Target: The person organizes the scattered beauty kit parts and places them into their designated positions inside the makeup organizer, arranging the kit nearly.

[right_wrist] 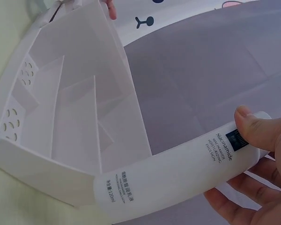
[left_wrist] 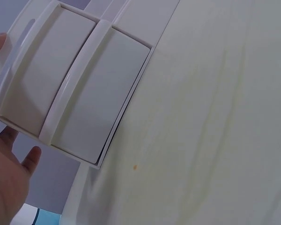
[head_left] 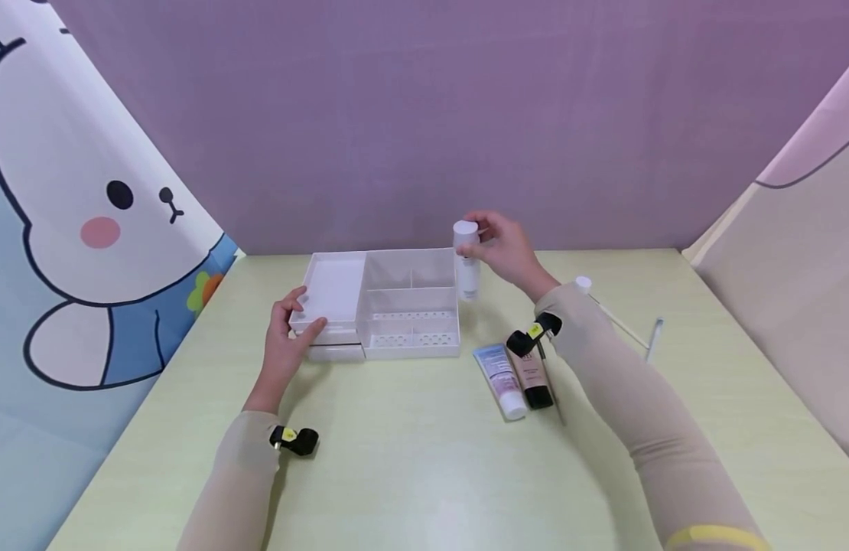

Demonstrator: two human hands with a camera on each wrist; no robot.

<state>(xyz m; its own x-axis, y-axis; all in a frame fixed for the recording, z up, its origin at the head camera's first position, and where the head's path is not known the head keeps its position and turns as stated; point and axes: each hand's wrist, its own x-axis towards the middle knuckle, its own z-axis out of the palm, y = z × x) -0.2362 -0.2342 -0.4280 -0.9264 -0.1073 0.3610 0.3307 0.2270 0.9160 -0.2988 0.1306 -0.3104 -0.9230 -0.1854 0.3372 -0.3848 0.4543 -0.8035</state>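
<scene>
A white desktop organizer (head_left: 412,285) stands at the back of the table, with compartments on its right and a flat top over drawers (left_wrist: 103,93) on its left. My left hand (head_left: 291,344) grips its left end, thumb on the front top edge and fingers around the side. My right hand (head_left: 507,252) holds a white emulsion bottle (right_wrist: 178,173) near its cap, between thumb and fingers. The bottle is upright just beyond the organizer's right side; its printed label reads "Niacinamide". Whether its base touches the table I cannot tell.
Right of centre lie a blue-and-white tube (head_left: 500,379), a beige tube with a black cap (head_left: 532,379) and a thin dark stick (head_left: 557,394). Partly behind the right forearm are a white cap (head_left: 583,284) and a slim white stick (head_left: 655,338). A purple cloth (head_left: 424,122) hangs behind the table.
</scene>
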